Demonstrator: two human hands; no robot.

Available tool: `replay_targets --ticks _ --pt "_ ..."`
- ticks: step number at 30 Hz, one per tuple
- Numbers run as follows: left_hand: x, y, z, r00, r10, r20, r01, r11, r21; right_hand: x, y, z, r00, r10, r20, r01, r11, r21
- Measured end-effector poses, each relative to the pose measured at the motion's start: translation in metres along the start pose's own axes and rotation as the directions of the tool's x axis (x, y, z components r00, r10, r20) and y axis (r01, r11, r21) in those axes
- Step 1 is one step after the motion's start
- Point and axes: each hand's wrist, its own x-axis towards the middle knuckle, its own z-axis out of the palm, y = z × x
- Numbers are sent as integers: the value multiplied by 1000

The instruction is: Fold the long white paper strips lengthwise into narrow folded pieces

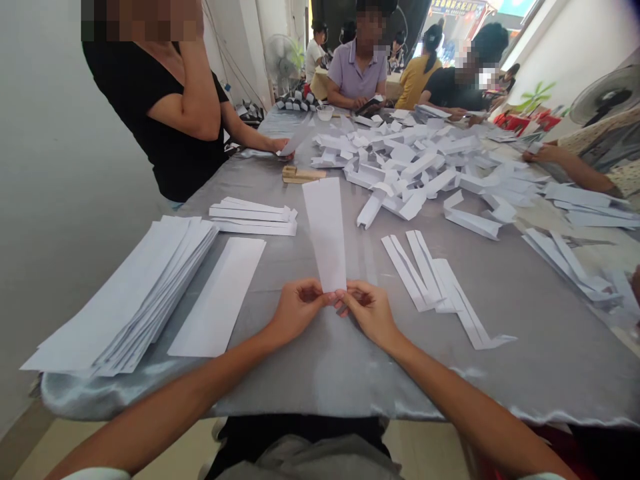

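Both hands pinch the near end of one white paper strip (326, 233), which stands tilted up and away over the table. My left hand (299, 310) grips its left corner with thumb and fingers. On the right corner, my right hand (370, 310) is closed the same way, and the two thumbs nearly meet. To the left lies a single flat paper sheet (220, 297), beside a thick stack of long white sheets (125, 290). Several folded strips (410, 270) rest to the right of my hands. More folded strips (253, 217) lie beyond the flat sheet.
A large heap of folded white paper pieces (415, 160) covers the table's far middle. A small wooden block (303, 175) sits beyond the held strip. A person in black (165, 113) stands at the left, holding paper. Other people sit around the grey-covered table (320, 380).
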Motion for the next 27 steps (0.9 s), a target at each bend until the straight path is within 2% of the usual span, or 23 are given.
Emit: replay_targets --ticks 4,11,16,23,27 --pt "1 -5 -2 999 -31 33 33 998 -61 1 2 -3 1000 27 15 -27 1000 -12" --pt "4 -6 -5 999 -33 8 33 999 0 6 8 -7 997 63 36 -62 998 -26" --pt "6 -2 -8 999 16 -36 -12 995 96 4 5 -4 992 102 72 -100 995 -21" --pt "2 0 -6 1000 6 -12 -4 988 152 -1 0 -5 999 29 28 -22 976 -217" --pt "1 -2 -7 1000 13 -1 -13 986 163 0 2 -5 1000 11 13 -8 970 -244"
